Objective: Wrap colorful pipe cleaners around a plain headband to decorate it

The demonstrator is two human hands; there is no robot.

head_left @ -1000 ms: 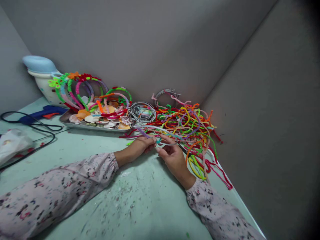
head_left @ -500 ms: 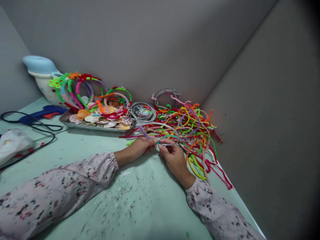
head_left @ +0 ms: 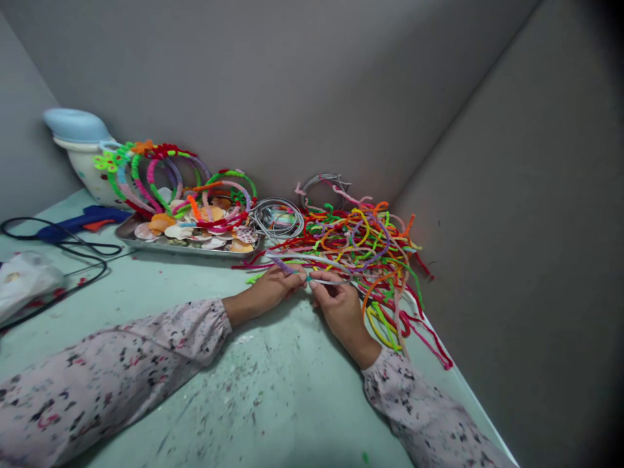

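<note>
Between my two hands is a thin whitish headband (head_left: pixel 319 259), its curve tilted low over the table. Purple pipe cleaner (head_left: pixel 283 264) covers one stretch of it, beside my left fingers. My left hand (head_left: pixel 268 289) is closed in a pinch on the headband near that purple wrap. A short bit of teal pipe cleaner (head_left: pixel 309 278) shows at the fingertips, where the two hands almost meet. My right hand (head_left: pixel 344 315) is also closed, thumb and forefinger pinching the band just right of the teal bit. The rest of the teal strand is hard to make out.
A tangled heap of coloured pipe cleaners (head_left: pixel 375 253) lies behind and right of my hands. Coiled grey bands (head_left: pixel 277 221) sit near a metal tray (head_left: pixel 190 249) of shells and wrapped headbands (head_left: pixel 153 179). A blue glue gun (head_left: pixel 73 224), black cord (head_left: pixel 104 263) and white container (head_left: pixel 90 166) stand left.
The headband's hoop has tipped from a raised arc to a flatter one. The teal strand seen over my right fingers no longer shows there. Both hands stay almost in place.
</note>
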